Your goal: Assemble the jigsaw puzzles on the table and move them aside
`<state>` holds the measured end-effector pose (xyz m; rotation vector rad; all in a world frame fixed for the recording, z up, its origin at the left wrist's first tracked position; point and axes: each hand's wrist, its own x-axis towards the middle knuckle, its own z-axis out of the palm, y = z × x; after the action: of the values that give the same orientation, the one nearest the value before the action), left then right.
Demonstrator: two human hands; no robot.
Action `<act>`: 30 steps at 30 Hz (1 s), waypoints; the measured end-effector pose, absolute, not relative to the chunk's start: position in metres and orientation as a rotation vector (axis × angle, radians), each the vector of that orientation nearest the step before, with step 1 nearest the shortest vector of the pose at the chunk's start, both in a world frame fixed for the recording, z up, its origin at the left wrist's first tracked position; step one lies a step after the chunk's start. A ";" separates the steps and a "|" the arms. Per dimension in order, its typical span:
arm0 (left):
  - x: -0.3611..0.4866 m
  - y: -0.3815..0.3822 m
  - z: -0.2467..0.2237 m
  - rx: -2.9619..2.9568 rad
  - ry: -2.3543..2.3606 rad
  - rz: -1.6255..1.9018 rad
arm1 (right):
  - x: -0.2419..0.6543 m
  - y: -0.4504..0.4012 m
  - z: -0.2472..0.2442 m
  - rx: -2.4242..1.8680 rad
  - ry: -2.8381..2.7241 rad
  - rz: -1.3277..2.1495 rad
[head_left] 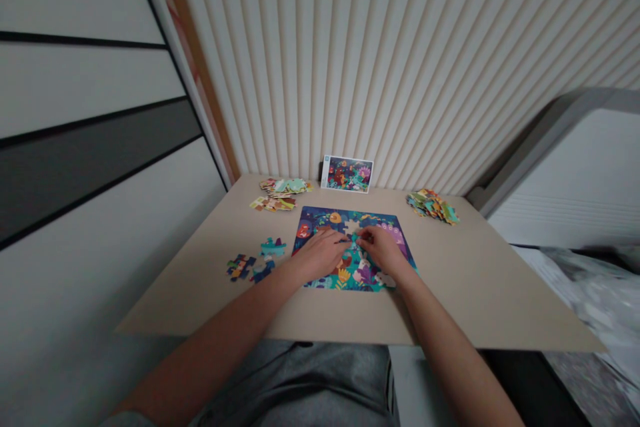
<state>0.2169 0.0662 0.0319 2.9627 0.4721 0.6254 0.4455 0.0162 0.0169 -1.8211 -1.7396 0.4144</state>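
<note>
Both my hands are over a colourful jigsaw puzzle (pixel 355 277) lying on a beige table (pixel 480 280). Its dark blue frame holds a forest-like picture, with a pale gap (pixel 352 227) near the top middle. My left hand (pixel 320 255) rests on the puzzle with its fingertips reaching towards the centre. My right hand (pixel 377 247) has its fingertips pinched around a small teal jigsaw piece (pixel 357 237), close to the left fingertips. The hands hide the puzzle's middle.
A picture card (pixel 347 174) leans on the ribbed wall (pixel 400 60). Stacks of pieces (pixel 285 187) lie back left, another heap (pixel 433 207) back right, and loose pieces (pixel 241 267) left of the puzzle. Bedding (pixel 595 307) lies beyond the table's right edge.
</note>
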 end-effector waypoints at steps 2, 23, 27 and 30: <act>0.217 0.067 0.031 2.975 0.466 0.619 | 0.447 0.014 0.019 -1.810 -1.728 0.451; 0.213 0.067 0.028 2.950 0.502 0.594 | 0.453 0.009 0.021 -1.746 -1.665 0.653; 0.212 0.067 0.028 2.929 0.489 0.592 | 0.450 0.008 0.023 -1.712 -1.633 0.650; 0.211 0.068 0.026 2.913 0.502 0.592 | 0.449 0.009 0.023 -1.694 -1.645 0.640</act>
<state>0.2109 0.0682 0.0258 2.9134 0.5021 0.5916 0.4486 0.0089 0.0232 -1.6941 -1.6445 0.6398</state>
